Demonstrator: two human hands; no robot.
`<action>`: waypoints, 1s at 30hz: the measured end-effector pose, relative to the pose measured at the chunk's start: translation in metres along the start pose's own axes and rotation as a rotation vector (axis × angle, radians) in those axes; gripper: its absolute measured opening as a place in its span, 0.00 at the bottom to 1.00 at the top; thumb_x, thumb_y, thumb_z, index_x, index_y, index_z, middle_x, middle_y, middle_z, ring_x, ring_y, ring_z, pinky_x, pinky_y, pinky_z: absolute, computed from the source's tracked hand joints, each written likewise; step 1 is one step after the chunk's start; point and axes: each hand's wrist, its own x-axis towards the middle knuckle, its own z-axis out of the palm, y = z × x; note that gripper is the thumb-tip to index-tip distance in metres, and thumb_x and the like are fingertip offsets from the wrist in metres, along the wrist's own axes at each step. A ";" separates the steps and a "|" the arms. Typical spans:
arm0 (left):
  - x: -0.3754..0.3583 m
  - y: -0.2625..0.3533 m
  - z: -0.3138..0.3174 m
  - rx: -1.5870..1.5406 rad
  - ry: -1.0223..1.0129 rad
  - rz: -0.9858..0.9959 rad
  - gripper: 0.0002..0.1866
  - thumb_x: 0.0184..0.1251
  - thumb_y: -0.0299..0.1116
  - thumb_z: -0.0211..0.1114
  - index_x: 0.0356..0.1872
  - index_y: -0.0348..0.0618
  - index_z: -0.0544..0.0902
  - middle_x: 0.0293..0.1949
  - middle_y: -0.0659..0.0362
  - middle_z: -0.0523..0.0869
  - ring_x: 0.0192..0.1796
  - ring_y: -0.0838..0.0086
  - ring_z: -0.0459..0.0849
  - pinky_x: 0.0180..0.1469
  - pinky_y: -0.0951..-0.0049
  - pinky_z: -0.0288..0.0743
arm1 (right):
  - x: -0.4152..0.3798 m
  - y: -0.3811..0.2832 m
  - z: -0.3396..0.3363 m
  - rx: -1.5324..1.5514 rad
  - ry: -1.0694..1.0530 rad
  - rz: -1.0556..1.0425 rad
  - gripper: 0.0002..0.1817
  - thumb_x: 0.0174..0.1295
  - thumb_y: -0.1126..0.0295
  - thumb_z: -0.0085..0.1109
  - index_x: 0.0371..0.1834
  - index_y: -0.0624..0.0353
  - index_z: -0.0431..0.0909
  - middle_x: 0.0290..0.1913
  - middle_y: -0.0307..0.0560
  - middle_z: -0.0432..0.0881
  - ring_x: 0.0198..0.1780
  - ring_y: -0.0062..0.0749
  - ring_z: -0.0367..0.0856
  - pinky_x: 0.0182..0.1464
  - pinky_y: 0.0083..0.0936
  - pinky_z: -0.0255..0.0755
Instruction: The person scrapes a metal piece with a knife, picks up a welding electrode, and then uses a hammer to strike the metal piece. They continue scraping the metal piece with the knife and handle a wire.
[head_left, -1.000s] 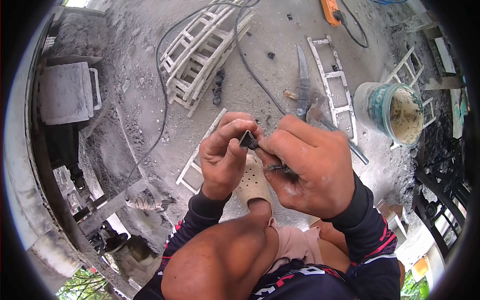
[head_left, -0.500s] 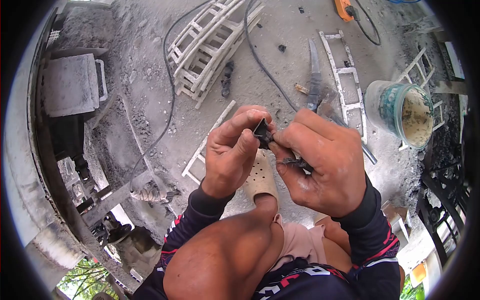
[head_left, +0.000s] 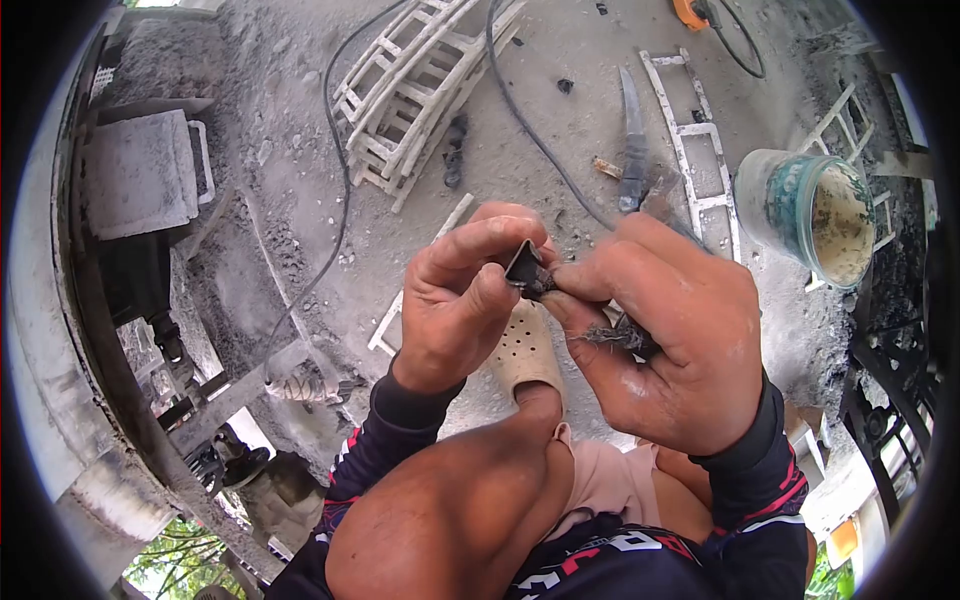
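Note:
Above my beige clog (head_left: 524, 350), my left hand (head_left: 445, 300) pinches a small dark angular piece (head_left: 522, 264) between thumb and fingers. Its thin, pale-edged open end faces up. I cannot make out what kind of part it is. My right hand (head_left: 680, 330), closed just to the right, grips a dark, frayed strip that looks like rag (head_left: 622, 336). One end of the strip meets the small piece between the two hands; its loose threads stick out under my right fingers. The fingertips partly hide where the two things touch.
White ladder-like frames (head_left: 415, 85) lie piled on the dusty ground, with another frame (head_left: 695, 150) further right. A long blade with a wrapped handle (head_left: 633, 150) lies beyond my right hand. A teal-stained bucket (head_left: 790, 205) stands at right. Black cables (head_left: 535, 135) cross the floor.
My right hand has shifted slightly right and down, with the frayed strip showing more. The left hand still holds the small dark piece nearly in place. The view has tilted a little.

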 end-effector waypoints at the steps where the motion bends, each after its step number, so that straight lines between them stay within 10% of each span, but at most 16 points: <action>1: 0.001 -0.001 -0.001 -0.010 -0.026 0.020 0.21 0.74 0.37 0.71 0.62 0.37 0.83 0.56 0.51 0.80 0.55 0.67 0.83 0.60 0.65 0.78 | 0.000 -0.004 -0.002 -0.012 -0.007 0.000 0.15 0.46 0.84 0.71 0.37 0.59 0.83 0.29 0.45 0.78 0.27 0.40 0.81 0.29 0.31 0.72; 15: 0.002 -0.007 -0.010 0.056 -0.070 0.072 0.21 0.73 0.39 0.71 0.59 0.36 0.83 0.54 0.50 0.83 0.52 0.65 0.86 0.56 0.64 0.81 | -0.001 0.003 0.004 -0.037 -0.020 0.002 0.12 0.52 0.81 0.71 0.40 0.59 0.84 0.29 0.45 0.78 0.26 0.36 0.80 0.29 0.29 0.72; 22: -0.001 0.014 -0.006 0.207 0.214 0.001 0.22 0.81 0.42 0.62 0.62 0.32 0.80 0.45 0.56 0.86 0.43 0.76 0.86 0.46 0.74 0.82 | -0.004 0.111 -0.022 0.559 -0.394 0.571 0.19 0.58 0.69 0.81 0.50 0.62 0.85 0.37 0.33 0.83 0.39 0.16 0.79 0.46 0.18 0.76; 30: 0.001 0.026 -0.011 0.291 0.083 0.005 0.27 0.82 0.49 0.57 0.63 0.31 0.77 0.50 0.54 0.81 0.37 0.72 0.84 0.46 0.60 0.82 | -0.057 0.140 0.066 0.706 -0.600 0.766 0.19 0.62 0.61 0.79 0.48 0.62 0.84 0.36 0.36 0.83 0.37 0.17 0.77 0.44 0.19 0.73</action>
